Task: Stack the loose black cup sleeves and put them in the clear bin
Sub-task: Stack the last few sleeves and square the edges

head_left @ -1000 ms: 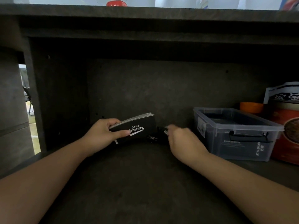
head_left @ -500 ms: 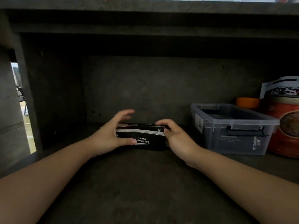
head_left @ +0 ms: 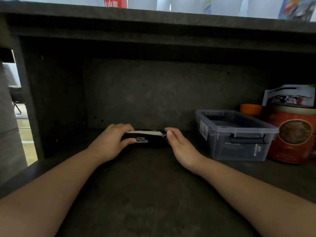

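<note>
I have the sleeves (head_left: 145, 138) gathered into one flat stack lying on the shelf (head_left: 153, 194), back near the rear wall, with the bin (head_left: 239, 134) well apart at about 3 o'clock from it. My left hand (head_left: 112, 142) is curled round the stack's left end, thumb along the front face and fingers over the top; my right hand (head_left: 181, 147) is nearly flat, fingers straight, pressing the right end square and gripping nothing. The worry is the lift: with only one end truly held, the loose sleeves could fan out or slide off (they look slick and thin), scattering into the dark back of the shelf. Squeezing too hard could buckle them instead. The bin looks to hold something dark already, so a skewed stack might catch on its rim, or nudge the tin (head_left: 294, 134) just beyond it.
</note>
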`<state>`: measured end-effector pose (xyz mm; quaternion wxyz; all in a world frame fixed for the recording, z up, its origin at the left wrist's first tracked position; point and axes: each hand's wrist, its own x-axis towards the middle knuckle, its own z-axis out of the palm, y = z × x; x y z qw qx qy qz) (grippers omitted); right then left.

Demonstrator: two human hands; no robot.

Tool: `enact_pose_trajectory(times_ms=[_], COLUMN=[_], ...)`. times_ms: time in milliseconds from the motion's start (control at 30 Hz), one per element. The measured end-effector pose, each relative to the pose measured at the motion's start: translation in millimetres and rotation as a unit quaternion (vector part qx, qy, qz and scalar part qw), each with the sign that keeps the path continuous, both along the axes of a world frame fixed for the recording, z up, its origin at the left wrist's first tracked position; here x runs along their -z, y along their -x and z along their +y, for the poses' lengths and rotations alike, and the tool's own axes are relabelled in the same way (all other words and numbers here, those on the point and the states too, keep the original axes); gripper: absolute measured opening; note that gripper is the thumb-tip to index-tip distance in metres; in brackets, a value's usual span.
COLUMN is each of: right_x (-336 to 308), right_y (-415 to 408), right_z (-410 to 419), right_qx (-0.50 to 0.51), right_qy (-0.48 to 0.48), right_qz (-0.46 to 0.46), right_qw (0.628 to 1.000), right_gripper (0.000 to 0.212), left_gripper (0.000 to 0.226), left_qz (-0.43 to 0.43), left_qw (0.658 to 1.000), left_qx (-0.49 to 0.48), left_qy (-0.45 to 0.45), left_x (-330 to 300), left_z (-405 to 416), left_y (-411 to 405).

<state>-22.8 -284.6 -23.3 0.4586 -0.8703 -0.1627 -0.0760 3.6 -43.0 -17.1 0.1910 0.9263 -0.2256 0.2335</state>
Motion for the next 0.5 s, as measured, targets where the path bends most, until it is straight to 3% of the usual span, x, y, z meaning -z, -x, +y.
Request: enact_pose_trajectory(times_ms=[133, 300, 400, 500], right_x=[5, 10, 6, 4], right_y=[-15, -29, -44, -55], right_z=[-14, -8, 6, 18], right_qx=[0.089, 0.095, 0.065, 0.084], right_qy=[0.095, 0.244, 0.312, 0.352], right_qz=[-0.057, -0.096, -0.039, 0.039], right_qw=[0.99, 0.96, 0.947, 0.932], right_gripper=[0.038, 0.041, 0.049, 0.053], left_gripper=[0.031, 0.042, 0.059, 0.062], left_qz=[-0.05, 0.088, 0.091, 0.049], left_qw=[0.984, 0.971, 0.963, 0.964], left_qx=[-0.172, -0.218, -0.245, -0.252], left_qy=[-0.009, -0.039, -0.07, -0.073], left_x=[-5, -1, 1, 6], left_z=[26, 42, 40, 40], left_y=[-1, -3, -8, -12])
